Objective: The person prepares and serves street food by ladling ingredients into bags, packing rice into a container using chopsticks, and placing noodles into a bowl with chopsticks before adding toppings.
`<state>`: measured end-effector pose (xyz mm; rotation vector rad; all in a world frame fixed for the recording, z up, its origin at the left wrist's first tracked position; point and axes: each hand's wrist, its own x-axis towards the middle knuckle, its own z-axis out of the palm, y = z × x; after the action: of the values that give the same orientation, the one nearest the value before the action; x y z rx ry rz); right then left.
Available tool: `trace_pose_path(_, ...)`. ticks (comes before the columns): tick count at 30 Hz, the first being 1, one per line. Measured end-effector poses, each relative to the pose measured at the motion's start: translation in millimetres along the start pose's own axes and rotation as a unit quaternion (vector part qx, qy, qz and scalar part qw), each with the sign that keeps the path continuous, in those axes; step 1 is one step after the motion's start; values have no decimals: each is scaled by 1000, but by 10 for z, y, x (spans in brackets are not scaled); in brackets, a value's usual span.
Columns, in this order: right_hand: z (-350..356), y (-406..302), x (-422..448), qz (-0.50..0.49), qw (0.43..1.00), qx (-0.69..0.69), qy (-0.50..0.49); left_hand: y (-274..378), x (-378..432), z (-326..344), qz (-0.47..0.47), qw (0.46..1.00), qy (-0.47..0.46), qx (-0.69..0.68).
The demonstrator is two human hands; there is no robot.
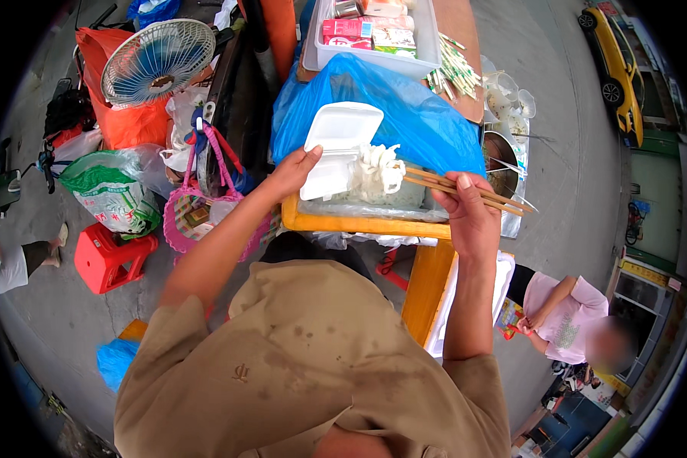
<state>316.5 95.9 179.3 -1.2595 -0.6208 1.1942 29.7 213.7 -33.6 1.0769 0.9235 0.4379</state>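
My left hand grips the left side of an open white foam takeaway box, its lid tilted up and away from me. In my right hand is a pair of long wooden chopsticks. Their tips hold a bundle of wide white noodles at the right edge of the box; whether some rest inside it is unclear. Below lies a plastic-lined tray with more pale food, partly hidden by the box and noodles. A blue plastic bag covers the area behind it.
A clear plastic bin of drink cartons stands beyond, beside wrapped chopsticks. At right are a metal pot and plastic cups. A fan, pink basket and red stool are left. Someone in pink stands right.
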Motion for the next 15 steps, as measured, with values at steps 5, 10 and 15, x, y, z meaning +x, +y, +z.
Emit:
trace_pose_path(5,478,96,61,-123,912,-352,-170,139,-26,32,-18,944,-72,-320)
trace_pose_path(10,343,275,8,-17,979,-205,-18,169,5,-37,-17,922,-76,-379)
trace_pose_path(15,-540,791,337,84,986,-39,139,136,16,-265,-2,923,-19,-383)
